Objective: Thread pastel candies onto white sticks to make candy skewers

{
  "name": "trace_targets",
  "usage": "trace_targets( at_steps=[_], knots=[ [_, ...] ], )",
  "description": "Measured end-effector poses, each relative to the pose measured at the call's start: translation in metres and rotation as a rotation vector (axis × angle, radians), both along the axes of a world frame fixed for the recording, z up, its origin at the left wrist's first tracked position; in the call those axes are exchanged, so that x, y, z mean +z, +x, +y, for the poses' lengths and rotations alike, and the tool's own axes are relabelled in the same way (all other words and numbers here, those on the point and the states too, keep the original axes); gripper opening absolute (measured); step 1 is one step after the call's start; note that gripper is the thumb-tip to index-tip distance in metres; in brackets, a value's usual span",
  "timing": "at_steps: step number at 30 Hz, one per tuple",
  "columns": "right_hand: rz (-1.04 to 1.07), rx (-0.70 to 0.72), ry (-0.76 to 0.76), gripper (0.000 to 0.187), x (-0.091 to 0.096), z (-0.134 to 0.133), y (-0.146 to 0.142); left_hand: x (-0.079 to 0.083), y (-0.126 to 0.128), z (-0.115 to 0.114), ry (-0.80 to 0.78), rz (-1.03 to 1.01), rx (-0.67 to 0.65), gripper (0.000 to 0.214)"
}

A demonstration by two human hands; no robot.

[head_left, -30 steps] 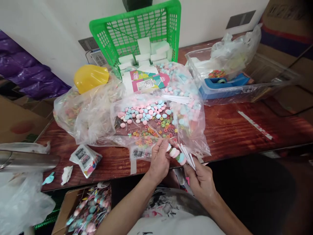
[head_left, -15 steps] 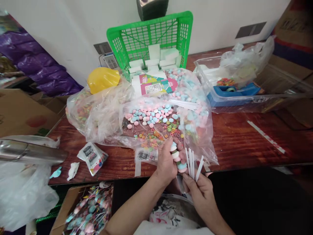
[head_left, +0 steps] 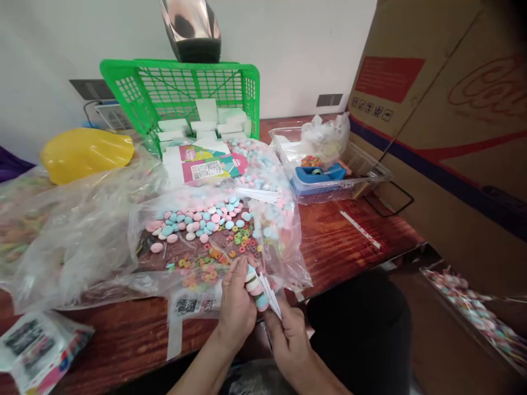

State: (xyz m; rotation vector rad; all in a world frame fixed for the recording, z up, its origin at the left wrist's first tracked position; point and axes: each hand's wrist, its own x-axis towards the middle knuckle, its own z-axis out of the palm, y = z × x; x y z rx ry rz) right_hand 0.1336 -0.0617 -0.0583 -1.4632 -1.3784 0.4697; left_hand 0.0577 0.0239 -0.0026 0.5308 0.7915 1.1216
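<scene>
My left hand [head_left: 237, 310] is closed around a stack of candies [head_left: 256, 289] in blue, white and pink, with dark green rings between them. Close beside it, my right hand [head_left: 290, 337] grips a bunch of white sticks [head_left: 270, 297], their upper ends by the stack. Whether one stick runs into the stack is hidden by the fingers. Just beyond both hands, pink, blue and white candies [head_left: 197, 220] lie on clear plastic. Small coloured ring candies [head_left: 209, 269] are scattered nearer to me. More white sticks [head_left: 259, 194] rest on the plastic farther back.
A green basket [head_left: 253, 99] with white boxes stands at the back. At right is a clear tray [head_left: 358, 189] holding a blue tape dispenser [head_left: 317, 178]. A big cardboard box [head_left: 411, 120] borders the right side; a yellow wrapped object [head_left: 86, 153] sits at left.
The view has swung to the right, bringing the big cardboard box into sight. The sticks in my right hand, fanned apart before, are now bunched closer to the candy stack.
</scene>
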Motion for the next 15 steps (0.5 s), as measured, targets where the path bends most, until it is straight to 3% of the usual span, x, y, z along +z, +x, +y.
trace_targets(
  at_steps=[4,7,10,13,15],
  knots=[
    [0.021,-0.032,0.005,0.024,0.005,0.004,0.020,0.006,0.014,0.009,0.051,-0.055,-0.113,0.033],
    [-0.051,-0.119,-0.011,0.025,0.016,0.008,0.068,0.009,0.016,0.015,0.096,-0.120,-0.215,0.056],
    [-0.284,-0.288,-0.093,0.024,0.017,0.017,0.129,0.005,0.011,0.004,0.120,-0.040,-0.299,0.068],
    [-0.595,-0.417,-0.235,0.020,0.000,0.037,0.173,-0.003,0.000,-0.015,0.162,0.152,-0.528,0.046],
    [-0.671,-0.380,-0.236,0.017,-0.012,0.048,0.186,-0.005,-0.014,-0.019,0.229,0.269,-0.586,0.033]
  ],
)
